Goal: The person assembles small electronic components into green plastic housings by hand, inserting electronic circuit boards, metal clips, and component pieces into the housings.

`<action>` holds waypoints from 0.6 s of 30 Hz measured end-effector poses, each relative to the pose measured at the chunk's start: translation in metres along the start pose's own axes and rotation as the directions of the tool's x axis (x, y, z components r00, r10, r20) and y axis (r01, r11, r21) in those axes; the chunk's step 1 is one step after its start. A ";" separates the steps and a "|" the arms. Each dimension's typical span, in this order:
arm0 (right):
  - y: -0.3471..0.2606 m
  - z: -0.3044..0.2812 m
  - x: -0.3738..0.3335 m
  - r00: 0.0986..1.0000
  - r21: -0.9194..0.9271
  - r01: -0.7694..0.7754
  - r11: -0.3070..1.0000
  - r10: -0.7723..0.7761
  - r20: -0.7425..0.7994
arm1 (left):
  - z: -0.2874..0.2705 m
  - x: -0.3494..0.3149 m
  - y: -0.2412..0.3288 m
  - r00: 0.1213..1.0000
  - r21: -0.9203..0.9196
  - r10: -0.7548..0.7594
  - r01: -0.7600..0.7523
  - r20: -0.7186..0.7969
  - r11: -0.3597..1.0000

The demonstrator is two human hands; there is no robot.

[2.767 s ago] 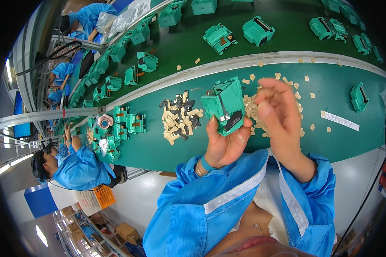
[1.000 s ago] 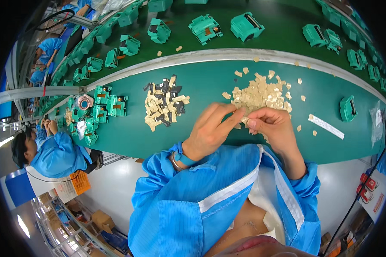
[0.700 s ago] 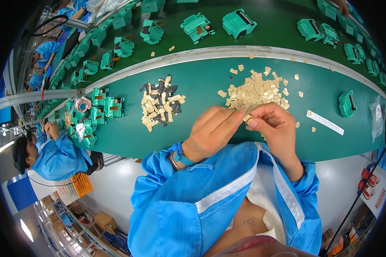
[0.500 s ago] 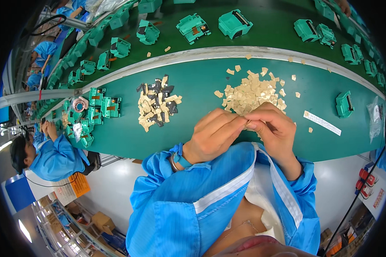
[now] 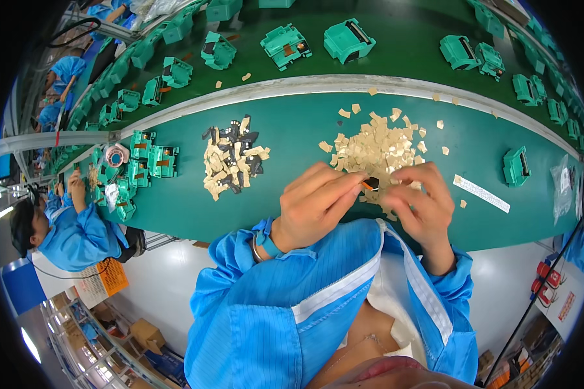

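Black with an orange edge, a small piece (image 5: 370,184) is pinched between the thumb and fingertips of the left hand (image 5: 318,202), just above the near edge of a heap of tan chips (image 5: 376,144). The right hand (image 5: 423,202) is close beside it, fingers curled and thumb drawn apart from the forefinger; it is blurred, so I cannot tell whether anything thin lies against its fingertips. A blue band (image 5: 270,247) circles the left wrist, with a bracelet beside it, and blue sleeves cover both forearms.

Beneath the hands spreads a green worktable (image 5: 298,133). The tan heap lies loosely scattered on it, a few chips strayed to its right. To the left, well apart, is a mixed pile (image 5: 232,159) of black and tan strips. Farther left, green housings (image 5: 163,161) stand clustered near a round roll (image 5: 116,155). On the right lie a white printed strip (image 5: 481,194), a single green housing (image 5: 516,166) and a clear plastic bag (image 5: 562,188).

Past a pale rail (image 5: 318,84), more green housings (image 5: 349,41) line a darker green surface. At the far left, a co-worker in blue (image 5: 84,233) sits at the same table, hands raised.
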State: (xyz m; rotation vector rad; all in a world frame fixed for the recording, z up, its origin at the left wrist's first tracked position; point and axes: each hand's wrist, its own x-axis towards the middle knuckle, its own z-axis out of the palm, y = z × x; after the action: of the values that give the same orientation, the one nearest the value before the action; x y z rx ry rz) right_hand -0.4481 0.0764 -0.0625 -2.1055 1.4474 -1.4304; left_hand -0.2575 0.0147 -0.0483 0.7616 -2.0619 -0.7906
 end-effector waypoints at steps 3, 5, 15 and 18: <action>-0.004 0.021 -0.004 0.946 0.190 -0.136 0.972 0.184 -0.267 | 0.001 0.000 0.005 0.999 0.043 0.029 -0.029 0.017 0.999; -0.005 0.017 0.007 0.972 0.073 -0.028 0.997 0.044 -0.231 | 0.002 0.000 0.004 0.999 0.067 0.022 -0.024 0.025 0.997; 0.003 0.007 0.021 0.940 -0.218 0.320 0.922 -0.338 -0.052 | -0.005 0.001 0.008 0.804 -0.513 -0.468 0.595 0.368 0.619; 0.004 0.008 0.020 0.935 -0.224 0.332 0.916 -0.352 -0.053 | -0.005 0.004 0.007 0.754 -0.543 -0.497 0.655 0.429 0.525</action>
State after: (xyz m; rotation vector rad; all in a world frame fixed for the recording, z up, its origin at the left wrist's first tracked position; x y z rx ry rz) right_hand -0.4433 0.0552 -0.0572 -2.5622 1.3644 -1.5705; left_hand -0.2572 0.0151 -0.0387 0.9675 -1.4581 -1.9640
